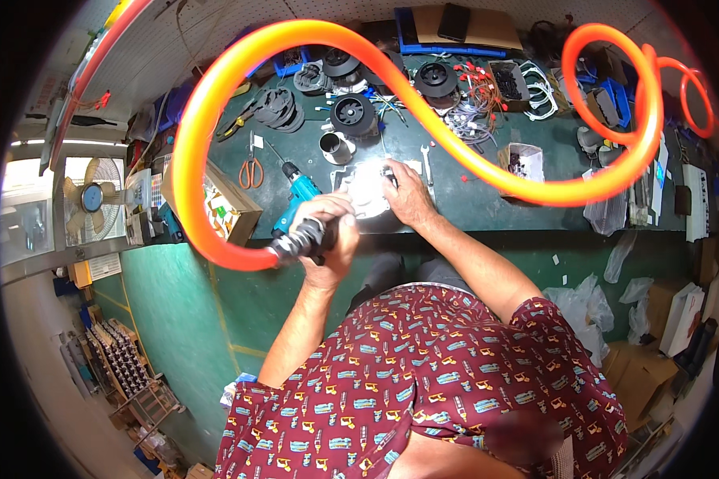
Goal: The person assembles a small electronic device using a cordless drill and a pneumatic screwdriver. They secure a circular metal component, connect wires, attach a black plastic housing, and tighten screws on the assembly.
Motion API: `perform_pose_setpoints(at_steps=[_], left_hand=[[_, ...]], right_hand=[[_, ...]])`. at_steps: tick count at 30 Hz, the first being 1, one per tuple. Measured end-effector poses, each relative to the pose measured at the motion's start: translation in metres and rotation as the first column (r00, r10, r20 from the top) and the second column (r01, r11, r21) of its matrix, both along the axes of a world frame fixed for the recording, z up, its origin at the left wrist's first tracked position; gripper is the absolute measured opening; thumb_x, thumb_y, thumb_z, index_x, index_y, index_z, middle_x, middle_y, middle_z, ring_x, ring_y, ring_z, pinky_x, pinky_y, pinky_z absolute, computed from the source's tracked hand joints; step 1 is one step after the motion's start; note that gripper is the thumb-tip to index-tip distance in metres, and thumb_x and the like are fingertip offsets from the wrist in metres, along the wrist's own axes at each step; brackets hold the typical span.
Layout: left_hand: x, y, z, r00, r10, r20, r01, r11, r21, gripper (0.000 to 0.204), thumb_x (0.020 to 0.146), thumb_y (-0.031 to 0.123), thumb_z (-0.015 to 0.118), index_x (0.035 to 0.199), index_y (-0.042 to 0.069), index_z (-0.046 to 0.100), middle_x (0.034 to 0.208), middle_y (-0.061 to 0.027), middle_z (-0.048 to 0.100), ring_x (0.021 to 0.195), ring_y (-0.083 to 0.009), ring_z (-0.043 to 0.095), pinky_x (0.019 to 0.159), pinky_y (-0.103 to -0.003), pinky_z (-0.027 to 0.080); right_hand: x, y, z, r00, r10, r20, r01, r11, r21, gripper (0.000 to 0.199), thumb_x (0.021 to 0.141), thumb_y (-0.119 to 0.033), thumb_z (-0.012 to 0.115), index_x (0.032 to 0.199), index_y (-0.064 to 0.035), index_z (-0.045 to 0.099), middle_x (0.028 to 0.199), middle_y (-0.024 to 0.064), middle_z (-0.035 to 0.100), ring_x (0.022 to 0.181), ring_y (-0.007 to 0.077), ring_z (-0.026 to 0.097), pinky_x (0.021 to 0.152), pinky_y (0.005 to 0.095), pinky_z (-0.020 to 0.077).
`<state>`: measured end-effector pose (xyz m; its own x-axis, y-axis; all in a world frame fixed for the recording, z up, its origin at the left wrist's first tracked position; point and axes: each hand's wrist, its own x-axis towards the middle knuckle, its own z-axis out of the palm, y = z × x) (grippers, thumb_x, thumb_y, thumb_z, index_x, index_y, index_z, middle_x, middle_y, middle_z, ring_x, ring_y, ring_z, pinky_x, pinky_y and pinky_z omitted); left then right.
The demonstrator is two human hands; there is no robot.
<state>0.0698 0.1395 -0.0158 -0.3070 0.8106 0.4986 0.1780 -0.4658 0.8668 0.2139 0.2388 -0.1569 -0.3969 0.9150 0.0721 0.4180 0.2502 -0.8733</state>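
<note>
My left hand [331, 235] is closed around a black air tool [315, 242], whose kind is mostly hidden by the fingers. From its back end, a springy coupling [293, 243] joins a thick orange coiled air hose [185, 160]. Just ahead of that hand lies a pale, glaring metal part [368, 195] near the bench's front edge. My right hand [410, 197] has its fingers curled at the part's right side, with a small dark piece under the fingertips. A teal cordless drill [299, 194] lies beside my left hand, and a wrench [427, 169] sits beyond my right.
Orange-handled scissors [251, 172], a metal cup [335, 148] and black fan wheels [353, 116] lie on the green bench [471, 211]. A cardboard box [244, 209] stands left; a white parts box [527, 164] is right. The hose loops over the bench in front of me.
</note>
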Motion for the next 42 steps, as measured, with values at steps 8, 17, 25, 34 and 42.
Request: perform_pose_setpoints(at_steps=[8,17,25,34,42], left_hand=[[0.0,0.007,0.004,0.999,-0.011,0.046,0.012,1.0,-0.025,0.023,0.085,-0.009,0.064,0.102,0.002,0.054,0.095,-0.0105,0.066,0.094,-0.0222,0.067,0.107,-0.054,0.051],[-0.008,0.007,0.032,0.997,0.071,-0.012,-0.07,0.996,0.06,0.029,0.084,-0.009,0.064,0.112,-0.002,0.059,0.108,-0.0154,0.07,0.11,-0.0278,0.068,0.107,-0.047,0.05],[-0.028,0.009,0.007,0.985,0.172,0.022,-0.174,0.979,0.106,0.027,0.089,0.0,0.062,0.115,-0.001,0.056,0.11,-0.0165,0.067,0.108,-0.0283,0.067,0.108,-0.052,0.05],[-0.028,0.003,0.001,0.972,0.181,0.148,-0.199,0.973,0.115,0.029,0.088,-0.003,0.066,0.114,-0.001,0.056,0.108,-0.0144,0.067,0.108,-0.0268,0.066,0.11,-0.053,0.048],[-0.026,0.001,0.002,0.965,0.211,0.152,-0.23,0.966,0.117,0.027,0.089,0.001,0.067,0.114,0.0,0.056,0.108,-0.0132,0.066,0.105,-0.025,0.066,0.11,-0.051,0.048]], right_hand=[[-0.003,0.002,-0.003,0.999,-0.019,-0.026,0.017,0.997,-0.074,0.047,0.094,-0.026,0.061,0.136,-0.0055,0.058,0.134,0.0222,0.062,0.127,0.0405,0.056,0.109,0.0473,0.0448],[0.001,0.006,-0.001,0.999,0.014,-0.035,-0.017,0.996,-0.087,0.05,0.096,-0.029,0.062,0.137,-0.0021,0.057,0.134,0.0231,0.062,0.127,0.0389,0.058,0.109,0.0436,0.045],[0.001,0.003,-0.002,0.999,-0.01,-0.031,0.009,0.999,-0.038,0.045,0.095,-0.022,0.062,0.135,-0.0024,0.058,0.131,0.0232,0.063,0.124,0.0399,0.06,0.107,0.0437,0.0466],[0.002,0.005,0.006,0.998,0.006,-0.058,-0.005,1.0,0.018,0.04,0.094,-0.023,0.064,0.129,-0.0047,0.061,0.124,0.0204,0.066,0.119,0.0399,0.061,0.104,0.0454,0.0477],[0.005,0.005,0.019,1.0,0.011,-0.01,-0.011,1.0,-0.001,0.039,0.097,-0.028,0.062,0.128,-0.0052,0.059,0.123,0.0207,0.066,0.118,0.0421,0.061,0.1,0.0502,0.0489]])
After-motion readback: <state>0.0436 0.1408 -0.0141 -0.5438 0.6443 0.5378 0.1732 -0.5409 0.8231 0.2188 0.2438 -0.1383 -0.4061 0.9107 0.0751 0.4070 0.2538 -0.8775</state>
